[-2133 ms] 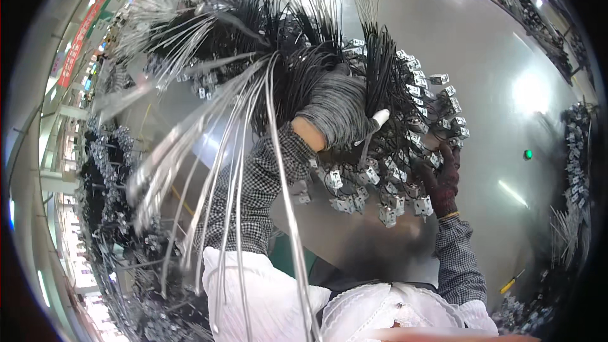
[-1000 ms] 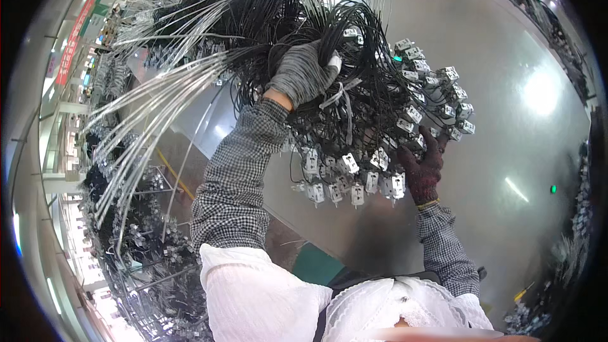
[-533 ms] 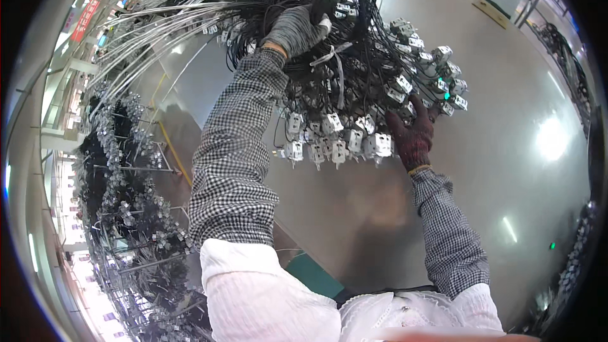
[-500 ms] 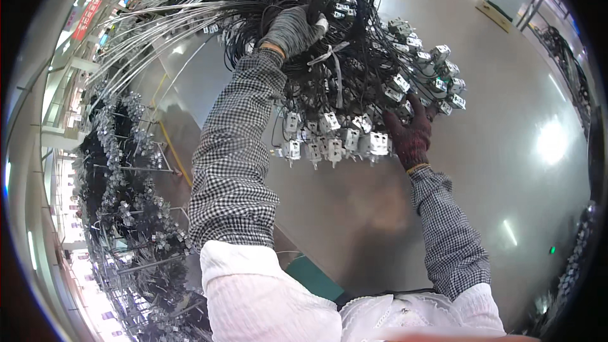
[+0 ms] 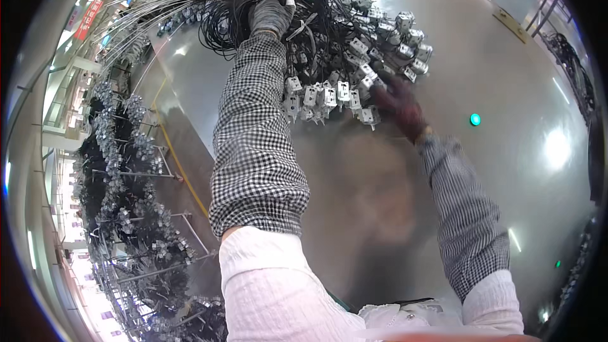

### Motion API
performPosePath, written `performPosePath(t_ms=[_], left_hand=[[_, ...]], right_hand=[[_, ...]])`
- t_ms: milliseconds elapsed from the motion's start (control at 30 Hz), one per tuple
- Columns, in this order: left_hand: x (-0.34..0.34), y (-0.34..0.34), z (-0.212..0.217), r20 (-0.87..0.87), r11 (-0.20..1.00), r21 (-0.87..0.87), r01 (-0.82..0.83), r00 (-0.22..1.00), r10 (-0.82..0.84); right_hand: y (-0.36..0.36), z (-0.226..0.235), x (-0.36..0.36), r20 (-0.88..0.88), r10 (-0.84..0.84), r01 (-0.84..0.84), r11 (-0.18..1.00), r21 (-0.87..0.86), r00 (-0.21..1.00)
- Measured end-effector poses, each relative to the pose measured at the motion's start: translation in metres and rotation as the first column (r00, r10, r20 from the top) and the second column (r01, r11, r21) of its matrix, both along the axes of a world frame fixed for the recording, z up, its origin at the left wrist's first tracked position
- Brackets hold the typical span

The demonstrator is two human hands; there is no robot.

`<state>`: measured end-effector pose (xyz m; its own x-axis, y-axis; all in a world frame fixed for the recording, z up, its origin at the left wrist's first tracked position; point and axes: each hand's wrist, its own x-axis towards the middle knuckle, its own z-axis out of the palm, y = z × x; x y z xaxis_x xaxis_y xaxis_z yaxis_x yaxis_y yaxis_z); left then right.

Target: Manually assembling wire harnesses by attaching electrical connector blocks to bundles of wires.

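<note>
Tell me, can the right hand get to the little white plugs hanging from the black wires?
Probably yes. The right hand is already at the edge of the white plugs, with nothing between them; the left hand grips the black wires above.

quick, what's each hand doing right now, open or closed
Left hand: closed in a grey glove around the bundle of black wires.
Right hand: in a dark glove, under the hanging white connectors, touching them; grip cannot be told.

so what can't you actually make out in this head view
- Left hand fingers: buried in the black wire bundle.
- Right hand fingertips: hidden behind the white connectors.
- Bundle's top: cut off by the upper edge.
- Connector detail: too small.
- Floor patch below: blurred.
</note>
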<state>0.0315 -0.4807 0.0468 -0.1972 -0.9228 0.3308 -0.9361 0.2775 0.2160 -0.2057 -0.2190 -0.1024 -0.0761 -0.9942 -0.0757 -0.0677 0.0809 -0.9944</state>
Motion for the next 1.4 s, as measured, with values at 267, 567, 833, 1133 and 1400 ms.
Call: performPosePath(t_ms=[267, 567, 833, 1133, 1400], left_hand=[[0.007, 0.008, -0.015, -0.088, 0.987, -0.061, -0.151, 0.985, 0.145], [0.062, 0.123, -0.106, 0.278, 0.883, -0.448, 0.141, 0.961, -0.012], [-0.013, 0.203, -0.082, 0.454, 0.975, 0.220, 0.037, 0.881, -0.136], [-0.009, 0.162, -0.129, 0.449, 0.996, 0.093, -0.001, 0.893, -0.041], [-0.006, 0.141, -0.136, 0.483, 0.964, 0.251, -0.091, 0.874, -0.043]], right_hand=[[0.206, -0.027, 0.031, -0.852, 0.016, -0.289, 0.944, -0.159, 0.524], [0.165, -0.016, 0.049, -0.815, -0.017, -0.289, 0.931, -0.224, 0.579], [0.164, -0.027, 0.038, -0.846, 0.012, -0.250, 0.958, -0.144, 0.534], [0.187, -0.052, 0.049, -0.834, -0.020, -0.228, 0.958, -0.174, 0.552], [0.228, -0.085, 0.063, -0.803, -0.054, -0.225, 0.947, -0.230, 0.594]])
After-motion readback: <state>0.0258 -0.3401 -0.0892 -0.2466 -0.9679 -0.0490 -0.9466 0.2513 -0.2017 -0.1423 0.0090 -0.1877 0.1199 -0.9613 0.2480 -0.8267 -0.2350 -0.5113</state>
